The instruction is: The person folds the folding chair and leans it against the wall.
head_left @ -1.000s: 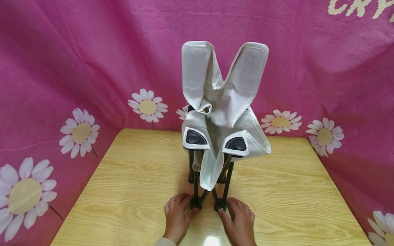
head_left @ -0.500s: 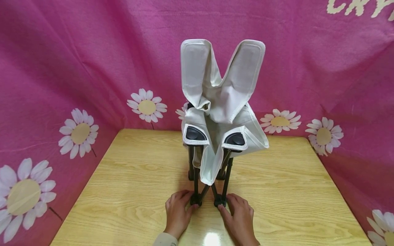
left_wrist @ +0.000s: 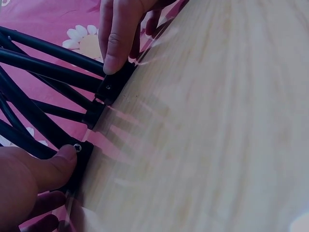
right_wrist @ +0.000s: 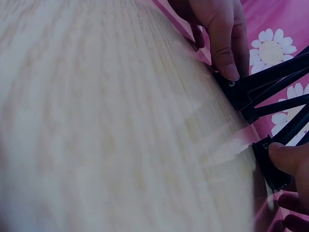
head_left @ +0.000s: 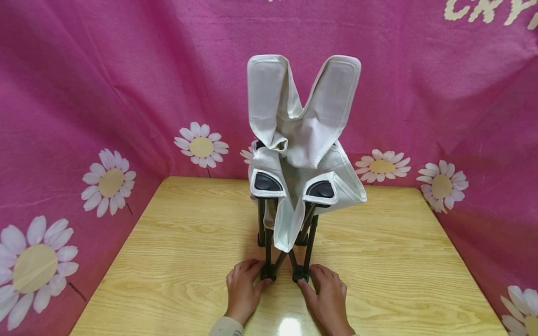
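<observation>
A folding chair with off-white fabric [head_left: 323, 140] and a black frame stands partly folded on the wooden table. Its fabric rises in two flaps, and black corner pockets [head_left: 321, 189] sit at the front. My left hand [head_left: 244, 290] pinches the left front foot [head_left: 268, 273], thumb on the near side. On the other side, my right hand [head_left: 328, 294] pinches the right front foot [head_left: 300, 274]. The left wrist view shows the left thumb [left_wrist: 60, 166] pressed beside a screw on the foot. In the right wrist view, the right thumb [right_wrist: 285, 157] presses the other foot. Fingers behind the feet are partly hidden.
The wooden table [head_left: 180, 242] spreads out on both sides of the chair. A pink cloth [head_left: 147, 70] with white daisies hangs behind the table and along both sides. The chair's back feet [head_left: 301, 240] stand on the table behind the front ones.
The chair and both hands on its feet have shifted slightly away from me since the first frame. Over the last half second nothing visibly moves.
</observation>
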The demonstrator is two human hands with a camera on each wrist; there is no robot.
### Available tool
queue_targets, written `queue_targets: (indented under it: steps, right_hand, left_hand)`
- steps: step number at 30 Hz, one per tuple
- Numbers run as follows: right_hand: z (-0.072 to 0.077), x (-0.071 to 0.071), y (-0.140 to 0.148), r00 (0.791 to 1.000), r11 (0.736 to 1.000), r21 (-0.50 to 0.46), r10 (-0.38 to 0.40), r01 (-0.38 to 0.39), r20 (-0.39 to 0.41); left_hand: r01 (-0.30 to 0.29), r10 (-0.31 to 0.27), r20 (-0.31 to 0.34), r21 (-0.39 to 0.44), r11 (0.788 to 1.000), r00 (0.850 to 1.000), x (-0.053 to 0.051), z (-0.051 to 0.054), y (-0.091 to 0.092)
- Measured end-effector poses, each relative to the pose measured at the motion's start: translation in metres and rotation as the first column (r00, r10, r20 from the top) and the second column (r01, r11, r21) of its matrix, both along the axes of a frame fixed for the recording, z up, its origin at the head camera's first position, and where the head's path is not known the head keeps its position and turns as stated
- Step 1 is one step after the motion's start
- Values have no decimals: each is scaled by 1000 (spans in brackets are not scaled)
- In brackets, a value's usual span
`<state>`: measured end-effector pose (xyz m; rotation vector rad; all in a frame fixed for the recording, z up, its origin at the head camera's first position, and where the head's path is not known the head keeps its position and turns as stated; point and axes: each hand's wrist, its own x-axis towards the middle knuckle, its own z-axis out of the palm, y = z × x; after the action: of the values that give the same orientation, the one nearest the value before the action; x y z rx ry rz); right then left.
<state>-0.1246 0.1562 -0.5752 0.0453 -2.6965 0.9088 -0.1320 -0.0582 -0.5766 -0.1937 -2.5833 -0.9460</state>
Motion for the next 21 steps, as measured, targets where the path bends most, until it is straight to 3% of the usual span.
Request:
queue_targets:
  steps: [17,21]
  right_hand:
    - [2,-4,-1,1000,1000,1,-6,6,21]
    - [1,-8,-1,1000,1000,1,-5,5,-23]
  left_hand:
    - [-6,6,30,1,1000,1000,-5,3,2]
    - [-9,8,35,2,1000,999,-10,3,3]
